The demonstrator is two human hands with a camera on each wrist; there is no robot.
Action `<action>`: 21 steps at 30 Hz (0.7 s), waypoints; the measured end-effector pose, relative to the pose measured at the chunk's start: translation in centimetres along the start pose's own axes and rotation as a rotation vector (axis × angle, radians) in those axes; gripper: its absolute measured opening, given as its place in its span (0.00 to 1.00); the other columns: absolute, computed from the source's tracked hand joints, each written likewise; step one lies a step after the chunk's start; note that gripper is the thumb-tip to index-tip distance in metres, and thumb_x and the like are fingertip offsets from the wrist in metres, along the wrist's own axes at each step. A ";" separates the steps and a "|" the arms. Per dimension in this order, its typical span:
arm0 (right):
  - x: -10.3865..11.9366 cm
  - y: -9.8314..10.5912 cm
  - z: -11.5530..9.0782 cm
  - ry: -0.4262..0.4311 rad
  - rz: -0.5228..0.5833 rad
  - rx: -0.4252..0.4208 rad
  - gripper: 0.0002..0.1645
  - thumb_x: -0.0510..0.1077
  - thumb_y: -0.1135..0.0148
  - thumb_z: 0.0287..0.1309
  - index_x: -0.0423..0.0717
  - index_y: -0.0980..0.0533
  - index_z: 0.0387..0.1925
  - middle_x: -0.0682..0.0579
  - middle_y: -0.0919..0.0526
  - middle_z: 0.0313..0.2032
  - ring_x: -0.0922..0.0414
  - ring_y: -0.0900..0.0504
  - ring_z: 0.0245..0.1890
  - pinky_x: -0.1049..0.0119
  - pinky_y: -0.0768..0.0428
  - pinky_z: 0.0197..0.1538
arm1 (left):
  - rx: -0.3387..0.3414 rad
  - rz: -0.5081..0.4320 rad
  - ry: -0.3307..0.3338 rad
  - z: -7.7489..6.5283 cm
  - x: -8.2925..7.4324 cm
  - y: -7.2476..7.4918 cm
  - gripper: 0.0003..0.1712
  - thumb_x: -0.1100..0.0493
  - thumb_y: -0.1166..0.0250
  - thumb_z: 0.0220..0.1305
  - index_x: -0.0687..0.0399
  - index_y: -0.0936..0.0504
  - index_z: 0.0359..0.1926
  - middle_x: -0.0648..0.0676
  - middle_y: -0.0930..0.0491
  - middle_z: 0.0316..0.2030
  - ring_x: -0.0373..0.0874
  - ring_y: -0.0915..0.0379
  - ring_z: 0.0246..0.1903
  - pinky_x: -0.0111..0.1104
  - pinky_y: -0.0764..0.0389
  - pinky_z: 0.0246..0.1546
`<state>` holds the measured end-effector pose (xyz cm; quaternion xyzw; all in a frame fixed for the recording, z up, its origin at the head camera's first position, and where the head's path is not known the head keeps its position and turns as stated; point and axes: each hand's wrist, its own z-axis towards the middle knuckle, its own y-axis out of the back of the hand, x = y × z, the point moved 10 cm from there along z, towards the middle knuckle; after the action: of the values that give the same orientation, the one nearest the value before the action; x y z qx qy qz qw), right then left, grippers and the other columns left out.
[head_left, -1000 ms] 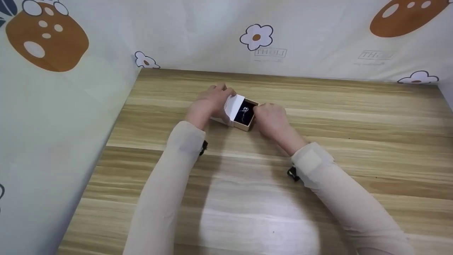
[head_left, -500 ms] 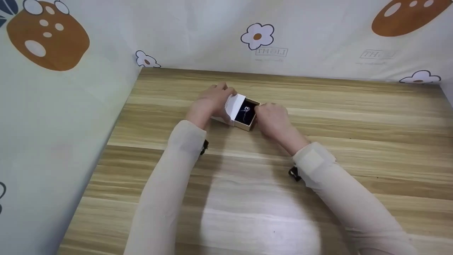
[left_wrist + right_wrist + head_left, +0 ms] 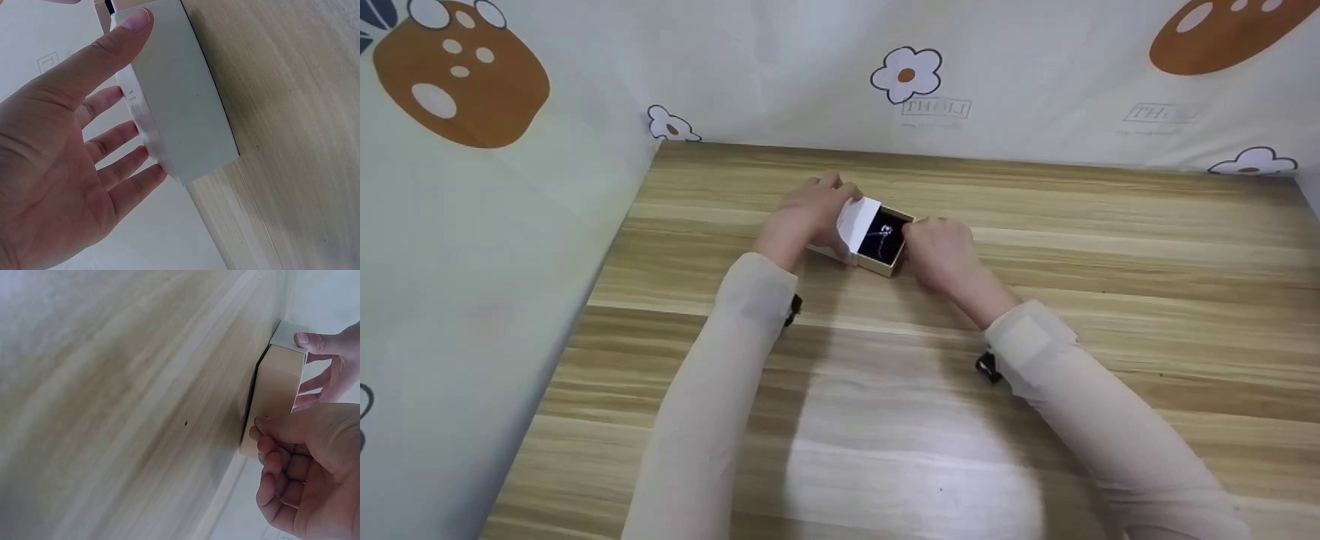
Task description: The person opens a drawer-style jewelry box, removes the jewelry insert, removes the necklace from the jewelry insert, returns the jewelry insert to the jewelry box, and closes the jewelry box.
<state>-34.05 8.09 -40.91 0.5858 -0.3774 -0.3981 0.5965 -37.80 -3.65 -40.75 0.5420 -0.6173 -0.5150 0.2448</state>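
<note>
A white box sleeve (image 3: 861, 220) lies on the wooden table with a tan drawer (image 3: 875, 265) partly out of its right end. On the drawer's dark lining rests a small silvery piece of jewellery (image 3: 886, 230) with a thin chain-like strand. My left hand (image 3: 808, 214) grips the sleeve, its thumb along one side and the fingertips on the printed face, as the left wrist view shows. At the drawer's far end, my right hand (image 3: 941, 249) pinches the edge between thumb and curled fingers. The sleeve's left end is hidden behind my left hand in the head view.
A pale patterned sheet (image 3: 780, 82) hangs behind the wooden tabletop (image 3: 1110, 255) and along its left side. Both forearms reach in from the front, in light sleeves with small black devices (image 3: 988, 367) at the wrists.
The drawer has slid very slightly further right out of the sleeve, together with my right hand. My left hand keeps its hold on the sleeve.
</note>
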 end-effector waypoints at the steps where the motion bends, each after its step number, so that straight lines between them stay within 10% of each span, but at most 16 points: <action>1: 0.0 0.0 0.0 0.001 0.000 0.002 0.08 0.36 0.41 0.58 0.35 0.19 0.34 0.37 0.14 0.31 0.41 0.15 0.30 0.47 0.16 0.28 | 0.002 -0.001 0.000 0.0 0.0 0.0 0.55 0.47 0.17 0.42 0.45 0.36 0.71 0.56 0.39 0.68 0.54 0.41 0.66 0.46 0.32 0.67; 21: -0.3 0.0 -0.5 0.015 -0.008 0.011 0.08 0.36 0.43 0.60 0.35 0.19 0.31 0.37 0.14 0.30 0.40 0.15 0.30 0.46 0.17 0.28 | -0.006 -0.004 -0.003 -0.2 0.0 0.1 0.55 0.48 0.17 0.41 0.43 0.35 0.70 0.55 0.38 0.66 0.53 0.40 0.64 0.46 0.31 0.65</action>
<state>-33.74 8.59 -40.92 0.5937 -0.3727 -0.3940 0.5944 -37.72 -3.69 -40.55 0.5416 -0.6150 -0.5183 0.2446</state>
